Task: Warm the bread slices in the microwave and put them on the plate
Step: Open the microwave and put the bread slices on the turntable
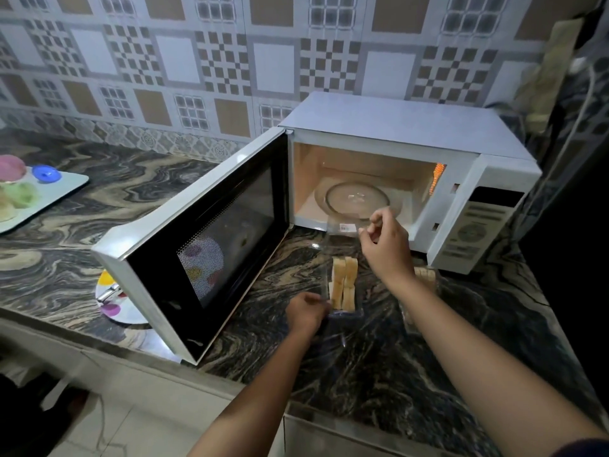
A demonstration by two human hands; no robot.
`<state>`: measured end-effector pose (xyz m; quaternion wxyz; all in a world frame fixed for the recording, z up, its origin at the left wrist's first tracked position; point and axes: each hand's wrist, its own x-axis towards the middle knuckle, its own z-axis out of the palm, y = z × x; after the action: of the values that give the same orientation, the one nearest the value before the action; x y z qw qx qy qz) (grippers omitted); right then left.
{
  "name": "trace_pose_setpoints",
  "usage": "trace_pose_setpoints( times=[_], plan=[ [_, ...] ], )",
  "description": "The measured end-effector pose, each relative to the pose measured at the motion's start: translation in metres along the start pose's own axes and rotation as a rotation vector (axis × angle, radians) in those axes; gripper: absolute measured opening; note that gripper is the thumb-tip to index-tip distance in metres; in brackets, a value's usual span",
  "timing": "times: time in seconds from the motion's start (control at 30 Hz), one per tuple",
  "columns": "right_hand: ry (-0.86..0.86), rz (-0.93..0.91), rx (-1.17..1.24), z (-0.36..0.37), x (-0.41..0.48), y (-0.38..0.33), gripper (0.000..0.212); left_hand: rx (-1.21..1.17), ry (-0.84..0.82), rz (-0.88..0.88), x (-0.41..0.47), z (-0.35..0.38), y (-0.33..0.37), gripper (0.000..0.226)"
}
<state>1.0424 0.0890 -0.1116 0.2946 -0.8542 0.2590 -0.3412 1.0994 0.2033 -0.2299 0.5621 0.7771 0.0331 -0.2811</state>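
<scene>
Bread slices point(344, 286): upright in a clear bag point(342, 258) on the bench point(379, 357), long axis toward the open microwave point(362, 189).
Left hand point(306, 313): grip pinched shut on the bag's near end, slices just beyond.
Right hand point(385, 239): grip pinched on the bag's far mouth, slices below.

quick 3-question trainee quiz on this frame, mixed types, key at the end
1. True or false: the microwave door is shut.
2. Where are the bread slices now? A) on the glass turntable B) in a clear bag on the counter C) on the plate
3. What is the right hand pinching?

Key: 1 false; the door stands open. 2 B; the left hand holds the bag's lower end. 3 The top edge of the clear bag.
</scene>
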Motion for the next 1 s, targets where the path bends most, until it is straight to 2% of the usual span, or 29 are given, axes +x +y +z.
trace_pose_setpoints(
  times=[0.07, 0.13, 0.2, 0.27, 0.33, 0.5, 0.63, 0.77, 0.87, 1.0],
  plan=[
    [0.044, -0.015, 0.000, 0.011, -0.005, 0.004, 0.008, 0.008, -0.004, -0.023, 0.005, 0.002, 0.000, 0.023],
    [-0.014, 0.042, -0.049, 0.022, -0.008, 0.008, 0.011, -0.001, -0.005, -0.049, 0.007, 0.002, 0.001, 0.023],
    [-0.163, 0.195, -0.139, 0.035, -0.008, 0.014, 0.030, -0.029, -0.014, -0.058, 0.006, 0.001, 0.003, 0.024],
    [-0.340, 0.349, -0.255, 0.045, -0.007, 0.018, 0.061, -0.060, -0.029, -0.065, 0.008, 0.001, 0.002, 0.024],
    [-0.446, 0.439, -0.300, 0.053, -0.006, 0.019, 0.075, -0.088, -0.033, -0.063, 0.010, 0.002, -0.001, 0.025],
    [-0.578, 0.529, -0.343, 0.069, -0.008, 0.020, 0.070, -0.146, -0.043, -0.076, 0.011, 0.004, -0.010, 0.023],
    [-0.535, 0.636, -0.294, 0.072, -0.005, 0.019, 0.065, -0.198, -0.054, -0.083, 0.008, 0.006, -0.010, 0.024],
    [-0.490, 0.606, -0.284, 0.070, -0.002, 0.018, 0.048, -0.262, -0.062, -0.109, 0.003, 0.009, -0.006, 0.027],
    [-0.504, 0.583, -0.276, 0.066, -0.002, 0.014, 0.050, -0.275, -0.075, -0.106, 0.004, 0.012, -0.007, 0.026],
    [-0.438, 0.505, -0.216, 0.051, -0.001, 0.011, 0.057, -0.267, -0.075, -0.085, 0.005, 0.015, -0.006, 0.026]
  ],
)
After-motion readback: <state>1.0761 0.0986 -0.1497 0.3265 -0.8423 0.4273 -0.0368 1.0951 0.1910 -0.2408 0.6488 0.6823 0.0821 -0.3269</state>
